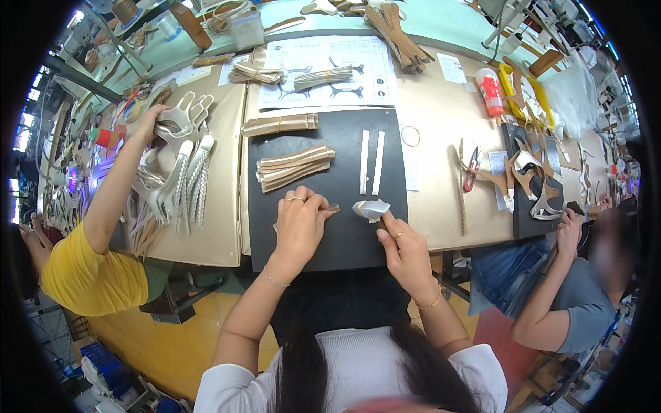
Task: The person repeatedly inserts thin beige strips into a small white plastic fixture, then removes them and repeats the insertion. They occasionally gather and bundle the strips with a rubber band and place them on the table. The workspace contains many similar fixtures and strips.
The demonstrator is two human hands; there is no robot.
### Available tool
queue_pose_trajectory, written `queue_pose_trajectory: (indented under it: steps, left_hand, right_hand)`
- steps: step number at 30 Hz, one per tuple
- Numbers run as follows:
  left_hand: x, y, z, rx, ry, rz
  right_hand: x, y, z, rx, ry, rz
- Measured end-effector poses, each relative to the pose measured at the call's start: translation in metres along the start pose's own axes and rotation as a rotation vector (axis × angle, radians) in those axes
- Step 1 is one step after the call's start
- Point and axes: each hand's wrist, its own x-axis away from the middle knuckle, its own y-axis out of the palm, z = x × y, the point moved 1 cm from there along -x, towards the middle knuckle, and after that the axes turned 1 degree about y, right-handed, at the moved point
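My left hand (301, 224) is closed, palm down, over the black work board (330, 251). Its fingers pinch a narrow brown strip (334, 208), whose end sticks out beside the fingertips; most of it is hidden. Across from it, my right hand (405, 244) is wrapped round a hammer-like tool with a shiny silver-grey head (370, 208). That head hovers over or rests on the board; I cannot tell which. Two white strips (364, 162) lie side by side beyond the tool. Left of them are a loose pile of brown and white strips (295, 167) and a banded bundle (281, 124).
A printed sheet (327, 96) with banded strips lies behind the board. Brown strips (399, 41) are heaped farther back. Red-handled snippers (472, 168), a red-and-white bottle (489, 93) and a yellow tray (527, 89) stand right. Co-workers sit either side; one's hand (153, 120) touches white shoe parts (182, 124).
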Motion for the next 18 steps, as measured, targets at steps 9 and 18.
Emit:
queue_pose_trajectory:
  steps: [9,18]
  left_hand:
    - [0.014,0.014,-0.013,0.098,0.101,0.194]
    - [0.019,0.011,-0.01,-0.122,0.322,0.196]
  right_hand:
    - [-0.003,0.013,0.0,0.08,-0.002,-0.053]
    - [-0.012,0.023,-0.008,0.183,-0.085,-0.002]
